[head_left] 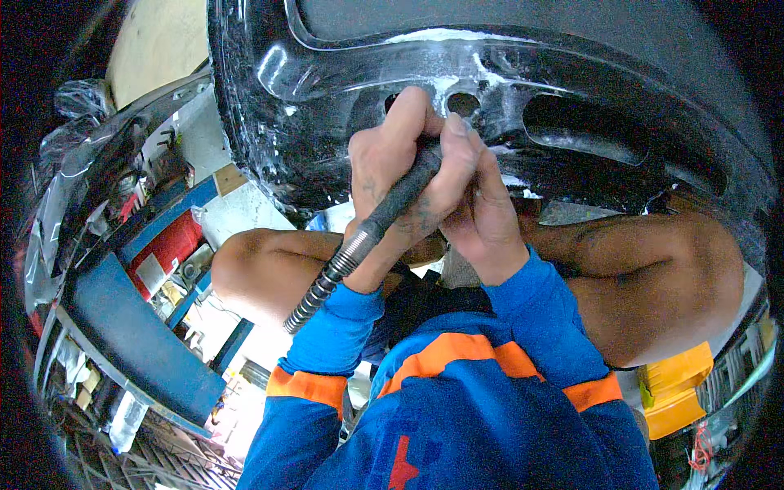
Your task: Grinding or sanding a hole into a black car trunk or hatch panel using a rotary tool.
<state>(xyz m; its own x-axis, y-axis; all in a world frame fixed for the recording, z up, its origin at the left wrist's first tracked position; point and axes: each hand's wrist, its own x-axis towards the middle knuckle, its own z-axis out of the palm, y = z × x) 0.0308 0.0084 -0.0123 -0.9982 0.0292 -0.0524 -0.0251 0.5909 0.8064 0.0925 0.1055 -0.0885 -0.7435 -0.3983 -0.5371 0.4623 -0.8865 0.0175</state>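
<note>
My left hand (383, 153) grips the black handpiece (404, 190) of a flexible-shaft rotary tool, which lies between thumb and forefinger. Its spring-wrapped shaft end (315, 294) runs back over my left wrist. My right hand (490, 214) is pressed close beside the left, fingers curled near the handpiece's front end. Whether those fingers grip it is hidden, as is the tool's tip. Both hands are against a glossy black moulded vehicle panel (324, 110). Just beyond my fingertips is a round hole (463, 104) in it, with white dust around. A long slot (582, 128) opens to the right.
My bent knees flank the work below the panel. On the left are a blue bench (141, 337), a red case (168, 251), a clear plastic bottle (128, 422) and a black part partly in clear film (52, 226). A yellow plastic stool (677, 389) stands at right, near an orange cord (701, 447).
</note>
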